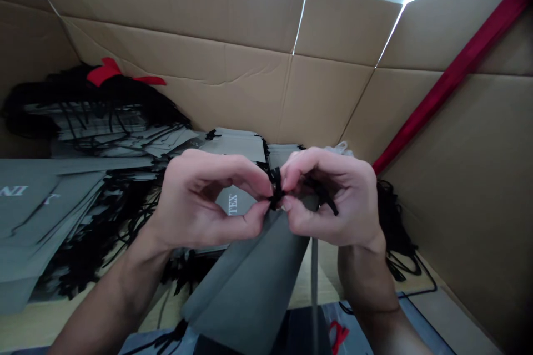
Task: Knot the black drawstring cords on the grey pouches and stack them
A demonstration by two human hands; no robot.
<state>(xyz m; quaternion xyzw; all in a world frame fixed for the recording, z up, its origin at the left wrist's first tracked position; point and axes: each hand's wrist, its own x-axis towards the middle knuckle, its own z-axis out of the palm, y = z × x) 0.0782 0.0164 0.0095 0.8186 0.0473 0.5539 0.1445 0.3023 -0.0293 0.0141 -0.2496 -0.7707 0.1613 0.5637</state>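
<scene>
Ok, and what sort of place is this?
Probably a small workshop bench: stacked grey pieces with black cords, a heap of black cord at the right, and cardboard walls around it.

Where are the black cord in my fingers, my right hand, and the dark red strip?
Black cord [277, 196]: head view, on its bunched part.
Right hand [353, 199]: head view, on the palm.
Dark red strip [456, 74]: head view, about midway along it.

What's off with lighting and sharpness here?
Head view: strong glare at the top edge, light leaking through slits in the cardboard wall; head view: top-right corner falls dark; head view: black cord pinched by the left hand and right hand reads as a dark clump, its strands hard to separate.
</scene>
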